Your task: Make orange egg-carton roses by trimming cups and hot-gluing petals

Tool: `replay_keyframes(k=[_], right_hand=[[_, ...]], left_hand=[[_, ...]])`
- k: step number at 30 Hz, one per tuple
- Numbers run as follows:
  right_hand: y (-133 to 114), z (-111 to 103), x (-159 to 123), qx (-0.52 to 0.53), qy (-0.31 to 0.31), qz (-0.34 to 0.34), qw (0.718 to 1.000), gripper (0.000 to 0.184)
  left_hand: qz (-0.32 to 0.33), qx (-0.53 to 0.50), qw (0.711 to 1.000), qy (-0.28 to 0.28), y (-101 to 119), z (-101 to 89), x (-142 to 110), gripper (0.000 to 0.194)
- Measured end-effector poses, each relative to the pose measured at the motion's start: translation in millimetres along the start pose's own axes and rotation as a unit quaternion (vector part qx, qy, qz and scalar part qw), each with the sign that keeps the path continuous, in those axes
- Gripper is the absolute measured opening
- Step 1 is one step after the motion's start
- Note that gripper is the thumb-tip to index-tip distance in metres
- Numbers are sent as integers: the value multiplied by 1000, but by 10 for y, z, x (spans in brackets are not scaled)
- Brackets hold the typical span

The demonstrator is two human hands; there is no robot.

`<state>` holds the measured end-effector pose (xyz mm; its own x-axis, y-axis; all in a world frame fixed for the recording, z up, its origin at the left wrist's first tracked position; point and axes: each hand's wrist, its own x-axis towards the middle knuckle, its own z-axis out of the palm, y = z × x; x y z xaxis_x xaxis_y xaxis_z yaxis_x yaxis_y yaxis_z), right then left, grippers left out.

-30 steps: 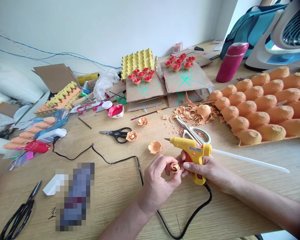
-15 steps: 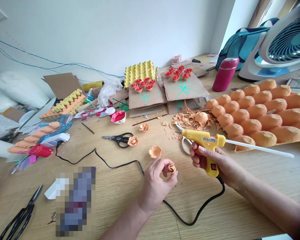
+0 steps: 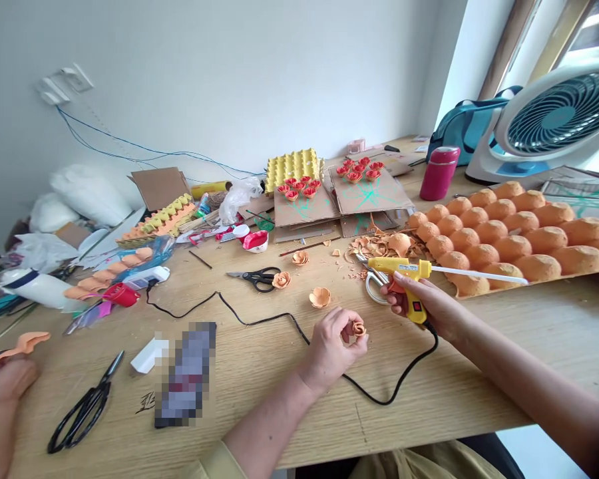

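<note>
Between the thumb and fingers of my left hand (image 3: 335,346) is a small rolled flower bud (image 3: 359,329) of orange egg-carton pulp. My right hand (image 3: 426,303) is wrapped round the grip of a yellow glue gun (image 3: 402,269), its nozzle pointing left and a white glue stick (image 3: 479,273) jutting from its back. Just beyond my left hand lies an open orange petal cup (image 3: 320,297). Two layered orange flowers, one nearer (image 3: 281,280) and one farther (image 3: 300,257), sit beside the black-handled scissors (image 3: 254,277).
Orange egg tray (image 3: 509,233) on the right, with pulp scraps (image 3: 374,245) beside it. Red flowers (image 3: 299,186) stand on cardboard (image 3: 307,211) at the back. A black cord (image 3: 379,401) loops across the table. At left are large shears (image 3: 82,412) and another person's hand (image 3: 7,379).
The view has tilted and turned left, bringing the other person's hand further into sight. My hands keep hold of the bud and the glue gun, with little movement over the table.
</note>
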<state>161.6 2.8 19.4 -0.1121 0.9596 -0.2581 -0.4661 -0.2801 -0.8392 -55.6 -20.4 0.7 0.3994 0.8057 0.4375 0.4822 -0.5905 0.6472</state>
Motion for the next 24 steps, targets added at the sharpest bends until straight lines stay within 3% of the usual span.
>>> replay_keyframes(k=[8, 24], right_hand=[[21, -21, 26, -20, -13, -37, 999, 30], [61, -40, 17, -51, -44, -26, 997, 32]], left_hand=[[-10, 13, 1000, 16, -64, -26, 43, 15], [-14, 9, 1000, 21, -144, -5, 36, 15]])
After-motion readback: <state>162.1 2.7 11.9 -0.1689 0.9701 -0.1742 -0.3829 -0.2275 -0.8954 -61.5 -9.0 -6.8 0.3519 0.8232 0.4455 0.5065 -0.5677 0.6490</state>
